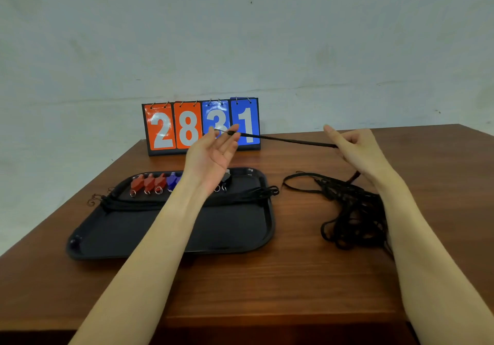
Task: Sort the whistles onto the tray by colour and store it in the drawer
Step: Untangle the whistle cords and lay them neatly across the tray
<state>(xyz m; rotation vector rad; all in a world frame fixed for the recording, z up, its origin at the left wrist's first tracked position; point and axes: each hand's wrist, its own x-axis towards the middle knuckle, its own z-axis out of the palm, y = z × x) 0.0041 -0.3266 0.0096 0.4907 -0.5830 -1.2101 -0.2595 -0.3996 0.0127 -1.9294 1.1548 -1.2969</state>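
A black tray (235, 237) lies on the wooden table. Along its far edge stand three red whistles (148, 182) and blue whistles (173, 180), each with a metal ring; a black whistle (227, 177) shows behind my left wrist. Black lanyards (187, 200) lie across the tray's middle. My left hand (213, 154) is raised above the tray, palm up, fingertips pinching the clip end of a black lanyard (288, 140). This lanyard is stretched taut to my right hand (355, 146), which is closed around it.
A flip scoreboard (201, 126) showing 2, 8, 3, 1 stands at the table's back against the wall. A tangled heap of black lanyards (352, 211) lies on the table right of the tray, under my right forearm. The table's front edge is near.
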